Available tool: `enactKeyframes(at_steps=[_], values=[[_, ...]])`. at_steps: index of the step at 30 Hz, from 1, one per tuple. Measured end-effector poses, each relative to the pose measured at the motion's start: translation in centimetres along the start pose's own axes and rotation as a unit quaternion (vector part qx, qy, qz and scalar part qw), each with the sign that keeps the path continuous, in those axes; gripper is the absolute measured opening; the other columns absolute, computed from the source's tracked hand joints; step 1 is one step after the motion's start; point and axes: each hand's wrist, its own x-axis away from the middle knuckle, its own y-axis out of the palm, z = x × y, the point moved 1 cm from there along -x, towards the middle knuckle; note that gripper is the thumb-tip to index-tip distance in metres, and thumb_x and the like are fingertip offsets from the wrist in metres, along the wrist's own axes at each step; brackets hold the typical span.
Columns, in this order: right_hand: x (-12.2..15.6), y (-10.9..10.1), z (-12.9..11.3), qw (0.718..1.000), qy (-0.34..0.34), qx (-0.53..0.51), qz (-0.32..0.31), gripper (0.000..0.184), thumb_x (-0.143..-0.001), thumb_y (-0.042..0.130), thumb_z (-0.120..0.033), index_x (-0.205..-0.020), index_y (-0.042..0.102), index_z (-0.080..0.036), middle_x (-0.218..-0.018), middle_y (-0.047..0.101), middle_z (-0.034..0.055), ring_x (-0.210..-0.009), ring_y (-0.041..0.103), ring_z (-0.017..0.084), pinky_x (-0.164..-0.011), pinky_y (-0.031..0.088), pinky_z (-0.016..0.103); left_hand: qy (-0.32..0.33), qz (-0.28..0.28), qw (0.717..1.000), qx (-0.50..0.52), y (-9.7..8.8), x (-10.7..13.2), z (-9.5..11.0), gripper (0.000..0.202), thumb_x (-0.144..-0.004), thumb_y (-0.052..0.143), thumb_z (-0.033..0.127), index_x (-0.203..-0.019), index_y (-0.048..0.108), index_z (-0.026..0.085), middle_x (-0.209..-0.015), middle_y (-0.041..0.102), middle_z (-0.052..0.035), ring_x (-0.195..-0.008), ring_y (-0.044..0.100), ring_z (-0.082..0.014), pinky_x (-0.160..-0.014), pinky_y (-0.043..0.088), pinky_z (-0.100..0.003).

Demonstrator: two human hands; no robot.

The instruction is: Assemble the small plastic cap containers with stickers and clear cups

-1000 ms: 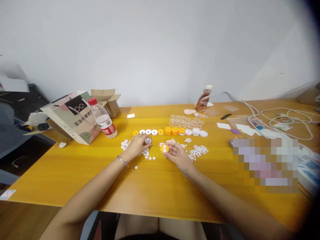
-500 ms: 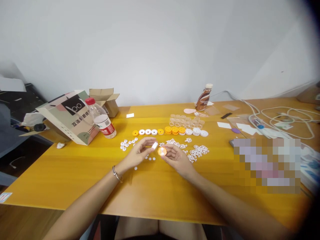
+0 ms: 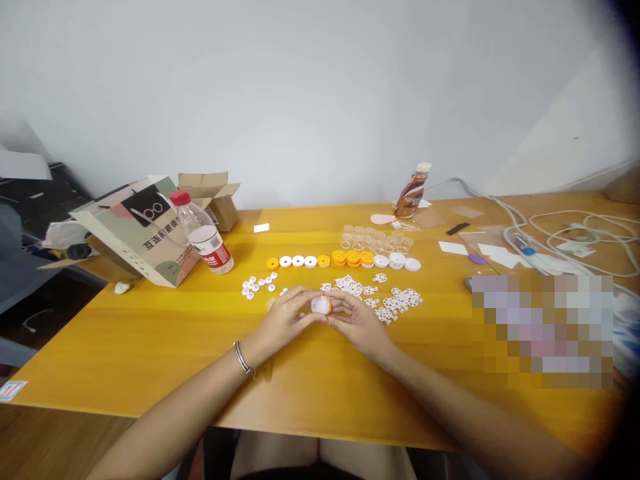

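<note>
On the desk (image 3: 310, 393), right of the bag (image 3: 137, 230), bottle (image 3: 213, 250) and white knobs (image 3: 251, 294), the left hand (image 3: 284, 321), fingers nearly closed, pinches the white-and-orange disc (image 3: 321, 305) together with the similarly curled right hand (image 3: 364, 325), nearer than the disc row (image 3: 339, 259), white cutouts (image 3: 399, 299) lying beyond that hand's fingers.

You've got a shiny silver-coloured bracelet (image 3: 243, 360) round your left wrist (image 3: 257, 355), pretty slim, finer detail's too small to make out. Your left hand (image 3: 287, 317) and right hand (image 3: 360, 325) are bare, same for your forearms (image 3: 445, 393) as far up as they show. Past the near edge of the surface (image 3: 345, 400) there's your bare thighs (image 3: 275, 457) plus a black garment (image 3: 320, 471), can't tell what cut tbh
</note>
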Motion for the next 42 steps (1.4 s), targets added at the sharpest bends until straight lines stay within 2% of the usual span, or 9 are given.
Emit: enactKeyframes(at_steps=[5, 12, 18, 21, 26, 34, 38, 42], values=[[0.1, 0.1, 0.1, 1.0, -0.015, 0.011, 0.017, 0.027, -0.066, 0.063, -0.02, -0.091, 0.056, -0.02, -0.089, 0.064, 0.0035, -0.083, 0.06, 0.015, -0.082, 0.046, 0.034, 0.0, 0.016, 1.0, 0.002, 0.1, 0.2, -0.1, 0.035, -0.075, 0.056, 0.037, -0.106, 0.054, 0.022, -0.091, 0.056, -0.0046, -0.083, 0.052, -0.0155, -0.075, 0.043, -0.029], [0.3, 0.1, 0.2, 1.0, -0.01, -0.006, 0.006, 0.024, -0.065, 0.064, -0.02, -0.088, 0.059, -0.021, -0.088, 0.066, 0.003, -0.081, 0.061, 0.016, -0.081, 0.048, 0.035, 0.012, -0.002, 1.0, 0.026, -0.2, 0.3, -0.2, 0.033, -0.074, 0.057, 0.034, -0.104, 0.056, 0.021, -0.086, 0.058, -0.0039, -0.078, 0.053, -0.0143, -0.071, 0.043, -0.027], [0.6, 0.5, 0.2, 1.0, -0.01, -0.019, 0.003, 0.024, -0.065, 0.064, -0.023, -0.089, 0.058, -0.024, -0.088, 0.064, 0.0019, -0.083, 0.061, 0.015, -0.08, 0.05, 0.033, -0.021, 0.026, 0.998, 0.052, 0.2, 0.6, -0.7, 0.03, -0.073, 0.059, 0.036, -0.097, 0.06, 0.018, -0.08, 0.06, -0.004, -0.072, 0.055, -0.0129, -0.069, 0.046, -0.027], [0.7, 0.6, 0.3, 1.0, -0.005, -0.016, 0.01, 0.024, -0.065, 0.065, -0.026, -0.087, 0.058, -0.023, -0.087, 0.064, 0.0021, -0.082, 0.061, 0.015, -0.079, 0.051, 0.033, -0.038, 0.014, 0.997, 0.066, 0.1, 0.5, -0.9, 0.031, -0.074, 0.058, 0.035, -0.099, 0.06, 0.017, -0.082, 0.06, -0.005, -0.074, 0.056, -0.0136, -0.07, 0.046, -0.027], [0.8, 0.8, 0.3, 1.0, -0.004, -0.017, 0.019, 0.022, -0.065, 0.065, -0.027, -0.084, 0.057, -0.022, -0.086, 0.064, 0.002, -0.081, 0.061, 0.015, -0.08, 0.05, 0.033, -0.031, -0.049, 0.996, 0.072, -0.6, 0.2, -0.7, 0.03, -0.076, 0.055, 0.032, -0.103, 0.06, 0.019, -0.086, 0.06, -0.0055, -0.079, 0.055, -0.0144, -0.072, 0.045, -0.027], [0.7, 0.8, -0.3, 0.999, 0.027, -0.039, -0.017, 0.027, -0.061, 0.068, -0.029, -0.085, 0.056, -0.022, -0.083, 0.067, 0.0013, -0.081, 0.063, 0.016, -0.081, 0.049, 0.036, 0.032, -0.081, 0.996, 0.02, -1.8, 0.5, 0.2, 0.032, -0.079, 0.051, 0.031, -0.109, 0.055, 0.02, -0.093, 0.059, -0.0067, -0.083, 0.054, -0.0146, -0.077, 0.044, -0.029], [0.7, 0.9, -0.1, 0.998, 0.042, -0.036, -0.024, 0.03, -0.06, 0.069, -0.028, -0.085, 0.054, -0.022, -0.083, 0.066, 0.001, -0.08, 0.063, 0.016, -0.082, 0.049, 0.036, 0.026, -0.091, 0.995, 0.03, -1.8, 0.6, 0.1, 0.033, -0.077, 0.054, 0.031, -0.108, 0.054, 0.02, -0.096, 0.06, -0.0056, -0.084, 0.054, -0.0145, -0.078, 0.044, -0.029], [0.7, 0.9, 0.2, 0.997, 0.029, -0.047, -0.051, 0.032, -0.063, 0.067, -0.025, -0.09, 0.048, -0.024, -0.081, 0.065, -0.0006, -0.079, 0.062, 0.014, -0.081, 0.048, 0.035, 0.028, -0.074, 0.997, 0.007, -1.5, 0.7, 0.1, 0.032, -0.076, 0.055, 0.03, -0.106, 0.054, 0.019, -0.096, 0.06, -0.0048, -0.085, 0.054, -0.0147, -0.078, 0.043, -0.029]])
